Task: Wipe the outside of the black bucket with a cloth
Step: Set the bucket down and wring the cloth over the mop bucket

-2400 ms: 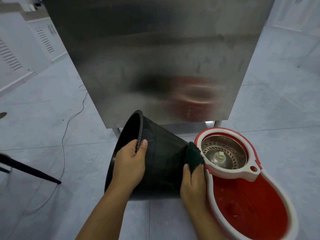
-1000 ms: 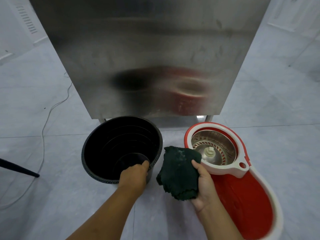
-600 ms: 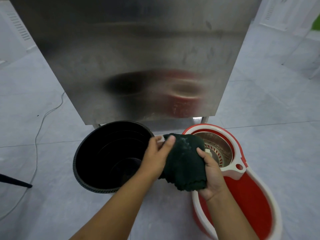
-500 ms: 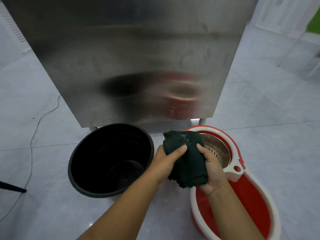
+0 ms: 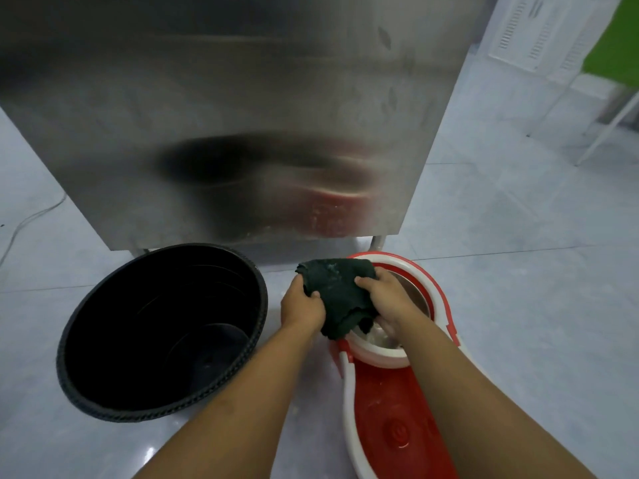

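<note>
The black bucket (image 5: 162, 326) stands upright on the floor at the left, mouth up, with nothing in it that I can see. Neither hand touches it. To its right, both hands hold a dark green cloth (image 5: 337, 293) over the spinner end of a red and white mop bucket (image 5: 390, 420). My left hand (image 5: 301, 304) grips the cloth's left edge. My right hand (image 5: 387, 297) grips its right side, above the steel spinner basket (image 5: 413, 295), which the cloth and hands largely hide.
A tall stainless-steel cabinet panel (image 5: 242, 115) stands just behind both buckets on short legs (image 5: 377, 242). A thin cable (image 5: 31, 219) trails on the grey tiled floor at far left. White frame legs (image 5: 605, 129) and a vented white panel (image 5: 532, 32) are at the upper right.
The bucket went from tilted and held to standing upright on its own. My left hand left its rim and joined the right on the cloth, which has moved over the mop bucket's spinner.
</note>
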Motion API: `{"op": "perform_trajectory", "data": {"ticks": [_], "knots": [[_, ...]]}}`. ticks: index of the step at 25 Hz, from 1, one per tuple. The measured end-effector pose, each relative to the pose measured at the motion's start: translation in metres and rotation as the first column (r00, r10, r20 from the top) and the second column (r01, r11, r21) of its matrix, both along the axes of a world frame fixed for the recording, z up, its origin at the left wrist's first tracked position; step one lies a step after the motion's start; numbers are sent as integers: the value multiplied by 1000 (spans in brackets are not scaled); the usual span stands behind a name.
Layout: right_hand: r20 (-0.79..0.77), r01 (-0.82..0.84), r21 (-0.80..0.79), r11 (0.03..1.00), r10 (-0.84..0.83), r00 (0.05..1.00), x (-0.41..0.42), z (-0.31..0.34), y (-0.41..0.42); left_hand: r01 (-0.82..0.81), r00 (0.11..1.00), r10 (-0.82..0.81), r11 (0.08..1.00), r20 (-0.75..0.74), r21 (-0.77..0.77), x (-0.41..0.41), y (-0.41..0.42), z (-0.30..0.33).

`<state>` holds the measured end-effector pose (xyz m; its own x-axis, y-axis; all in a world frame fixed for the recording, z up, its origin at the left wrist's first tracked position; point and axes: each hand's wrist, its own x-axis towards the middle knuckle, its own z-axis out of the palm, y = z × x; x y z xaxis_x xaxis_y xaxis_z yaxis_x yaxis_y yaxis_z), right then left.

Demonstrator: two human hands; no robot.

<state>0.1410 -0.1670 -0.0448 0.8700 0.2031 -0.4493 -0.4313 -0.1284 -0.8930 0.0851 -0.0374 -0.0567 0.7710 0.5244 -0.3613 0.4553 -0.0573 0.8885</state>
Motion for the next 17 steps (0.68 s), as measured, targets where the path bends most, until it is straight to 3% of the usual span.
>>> {"op": "perform_trajectory", "data": {"ticks": [11, 17], "knots": [[0, 56, -152, 987, -56, 998, -2, -47, 2, -138, 989, 138, 990, -57, -3, 7, -4, -43], [167, 57, -440, 896, 20, 986, -7, -60, 5, -107, 972, 121, 991, -199, 81, 8, -4, -50]]}}
